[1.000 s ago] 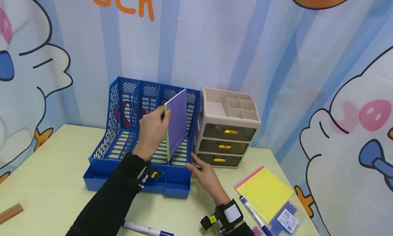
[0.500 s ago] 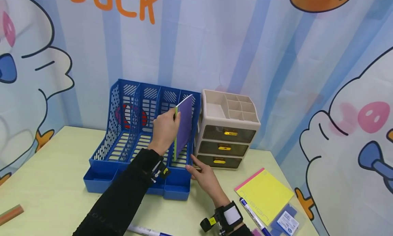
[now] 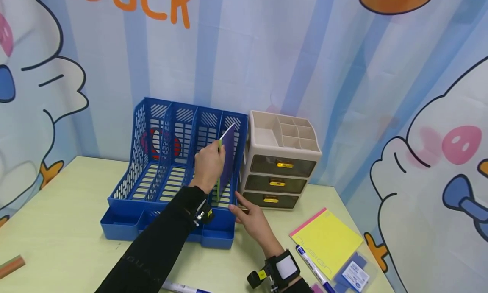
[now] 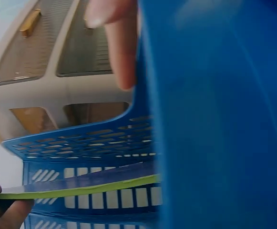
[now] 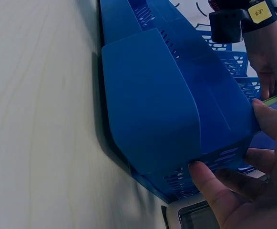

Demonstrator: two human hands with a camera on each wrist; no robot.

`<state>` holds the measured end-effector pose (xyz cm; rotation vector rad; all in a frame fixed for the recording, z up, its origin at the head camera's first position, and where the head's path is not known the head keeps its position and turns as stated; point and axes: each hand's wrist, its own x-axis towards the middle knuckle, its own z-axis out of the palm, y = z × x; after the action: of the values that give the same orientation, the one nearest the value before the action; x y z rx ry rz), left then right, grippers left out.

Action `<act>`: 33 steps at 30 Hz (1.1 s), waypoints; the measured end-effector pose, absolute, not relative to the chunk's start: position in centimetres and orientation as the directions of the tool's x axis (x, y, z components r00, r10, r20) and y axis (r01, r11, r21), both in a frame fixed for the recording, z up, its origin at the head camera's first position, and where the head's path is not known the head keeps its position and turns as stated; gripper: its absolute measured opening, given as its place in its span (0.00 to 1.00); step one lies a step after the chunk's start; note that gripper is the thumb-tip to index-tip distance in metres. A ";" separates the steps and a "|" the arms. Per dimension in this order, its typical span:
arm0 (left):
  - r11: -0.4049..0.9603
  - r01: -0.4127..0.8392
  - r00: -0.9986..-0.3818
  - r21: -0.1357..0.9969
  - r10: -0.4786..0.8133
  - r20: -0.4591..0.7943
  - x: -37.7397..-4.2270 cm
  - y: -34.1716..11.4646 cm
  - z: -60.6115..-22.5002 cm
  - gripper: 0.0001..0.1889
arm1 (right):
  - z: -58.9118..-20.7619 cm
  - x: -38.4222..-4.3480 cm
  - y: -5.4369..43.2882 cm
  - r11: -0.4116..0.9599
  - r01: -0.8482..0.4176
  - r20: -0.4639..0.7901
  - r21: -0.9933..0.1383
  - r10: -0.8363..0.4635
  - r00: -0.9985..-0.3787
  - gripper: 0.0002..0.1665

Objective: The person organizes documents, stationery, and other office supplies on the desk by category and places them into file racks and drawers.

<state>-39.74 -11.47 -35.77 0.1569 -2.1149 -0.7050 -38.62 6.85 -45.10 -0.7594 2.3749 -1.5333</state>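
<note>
Inside the rack (image 3: 218, 238) along its right edge, a probably light, bendy notebook (image 3: 228, 157) is being pinched at its spine (image 4: 90, 190), likely the best hold, by the left hand (image 3: 208, 165), the right hand (image 3: 254, 221) seemingly resting loose fingers on the front corner.

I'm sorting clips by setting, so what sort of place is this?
Probably a desk corner for study or office work, perhaps staged: a blue file rack and a beige drawer unit stand before a cartoon-printed backdrop.
</note>
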 end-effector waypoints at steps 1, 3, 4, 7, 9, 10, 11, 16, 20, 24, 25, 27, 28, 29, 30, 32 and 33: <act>0.834 0.143 -0.603 0.534 -0.354 0.715 -39.9 -11.4 -35.9 0.11 | -45.1 -38.6 6.9 0.326 -0.305 0.096 -0.895 -0.526 -0.845 0.36; 0.836 0.147 -0.598 0.528 -0.351 0.721 -40.2 -11.3 -36.3 0.11 | -45.1 -38.6 6.9 0.324 -0.306 0.099 -0.895 -0.525 -0.846 0.36; 0.838 0.147 -0.597 0.525 -0.349 0.723 -40.3 -11.3 -36.5 0.11 | -45.1 -38.6 6.9 0.325 -0.306 0.099 -0.895 -0.524 -0.846 0.36; 0.843 0.131 -0.608 0.521 -0.346 0.714 -40.8 -11.2 -37.1 0.12 | -45.2 -38.5 6.9 0.332 -0.300 0.091 -0.894 -0.522 -0.848 0.36; 0.843 0.123 -0.619 0.523 -0.347 0.705 -40.9 -11.1 -37.3 0.13 | -45.1 -38.5 6.9 0.336 -0.300 0.089 -0.893 -0.521 -0.849 0.36; 0.843 0.120 -0.622 0.524 -0.347 0.702 -41.0 -11.0 -37.4 0.13 | -45.1 -38.4 6.9 0.335 -0.305 0.093 -0.891 -0.524 -0.846 0.36; 0.844 0.120 -0.626 0.523 -0.345 0.699 -41.1 -10.9 -37.5 0.12 | -45.1 -38.5 6.9 0.336 -0.307 0.094 -0.890 -0.525 -0.846 0.37; 0.866 0.126 -0.624 0.485 -0.311 0.717 -41.3 -10.0 -37.9 0.12 | -45.1 -38.6 6.9 0.336 -0.318 0.101 -0.886 -0.531 -0.842 0.37; 0.889 0.119 -0.649 0.442 -0.268 0.712 -41.4 -9.1 -38.2 0.16 | -45.2 -38.8 7.0 0.333 -0.320 0.102 -0.887 -0.535 -0.839 0.38; 0.892 0.109 -0.705 0.440 -0.243 0.666 -41.3 -8.3 -38.3 0.21 | -45.3 -38.7 7.0 0.348 -0.318 0.093 -0.882 -0.533 -0.841 0.39; 0.890 0.108 -0.716 0.442 -0.239 0.656 -41.3 -8.1 -38.3 0.22 | -45.3 -38.7 7.1 0.349 -0.316 0.091 -0.882 -0.532 -0.842 0.40; 0.885 0.111 -0.738 0.452 -0.232 0.634 -41.2 -7.7 -38.2 0.24 | -45.2 -38.7 7.1 0.349 -0.313 0.089 -0.883 -0.532 -0.842 0.40; 0.885 0.110 -0.750 0.452 -0.224 0.623 -41.2 -7.6 -38.1 0.25 | -45.2 -38.7 7.1 0.348 -0.311 0.087 -0.885 -0.532 -0.842 0.40; 0.885 0.110 -0.762 0.452 -0.217 0.610 -41.1 -7.4 -38.1 0.26 | -45.2 -38.7 7.1 0.341 -0.313 0.091 -0.886 -0.535 -0.840 0.39; 0.889 0.103 -0.775 0.446 -0.209 0.596 -41.1 -7.3 -38.0 0.26 | -45.2 -38.7 7.1 0.338 -0.312 0.090 -0.888 -0.537 -0.839 0.39; 0.903 0.084 -0.808 0.422 -0.187 0.559 -40.9 -7.1 -37.8 0.28 | -45.1 -38.7 7.1 0.339 -0.309 0.085 -0.889 -0.540 -0.837 0.39; 0.912 0.071 -0.824 0.403 -0.174 0.540 -40.9 -7.1 -37.8 0.30 | -45.1 -38.7 7.1 0.340 -0.307 0.082 -0.889 -0.540 -0.838 0.40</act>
<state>-40.87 -7.08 -37.78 0.0734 -2.4797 -0.5523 -38.67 7.14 -45.11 -0.7656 2.3771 -1.4996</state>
